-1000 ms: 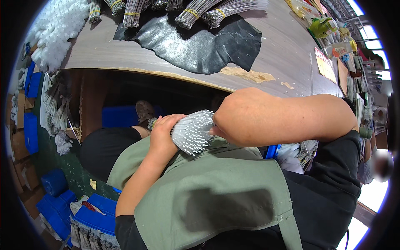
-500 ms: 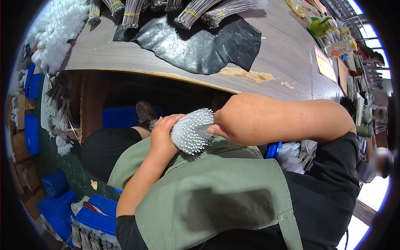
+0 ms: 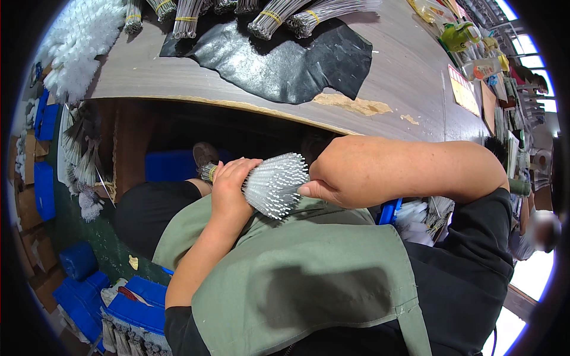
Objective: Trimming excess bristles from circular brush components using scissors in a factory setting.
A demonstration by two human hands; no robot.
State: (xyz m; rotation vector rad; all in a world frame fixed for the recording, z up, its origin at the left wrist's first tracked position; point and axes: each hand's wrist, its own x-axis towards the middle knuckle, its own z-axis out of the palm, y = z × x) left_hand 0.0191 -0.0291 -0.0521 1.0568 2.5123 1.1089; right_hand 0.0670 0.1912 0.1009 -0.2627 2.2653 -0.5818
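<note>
The counter (image 3: 409, 77) spans the upper part of the view, its pale front edge bowing across from left to right, with a chipped patch (image 3: 353, 104) of raw board near the middle. A dark hollow opens beneath that edge, and between it and the person's green apron (image 3: 350, 255) lies the room in which both hands sit. The right forearm reaches in from the right and hides the right stretch of the edge; the left forearm rises from below, beside the apron.

On the counter, a black sheet (image 3: 267, 65) spreads almost to the front edge, tied wire bundles (image 3: 273, 19) crowd its far side, and a white bristly heap (image 3: 80, 47) fills the far left corner. A blue bin (image 3: 169, 165) stands in the hollow.

The left hand (image 3: 231, 184) has its grip wrapped around a white-tipped bundle (image 3: 274, 187), held over the lap, near the counter's edge but apart from it. The bristly end fans toward the right hand (image 3: 329, 173), whose fingers are curled and whose thumb lies just beside the tips; whether this grip pinches a strand cannot be told. A yellow band (image 3: 212, 172) circles the narrow end, poking out left of the left hand.
</note>
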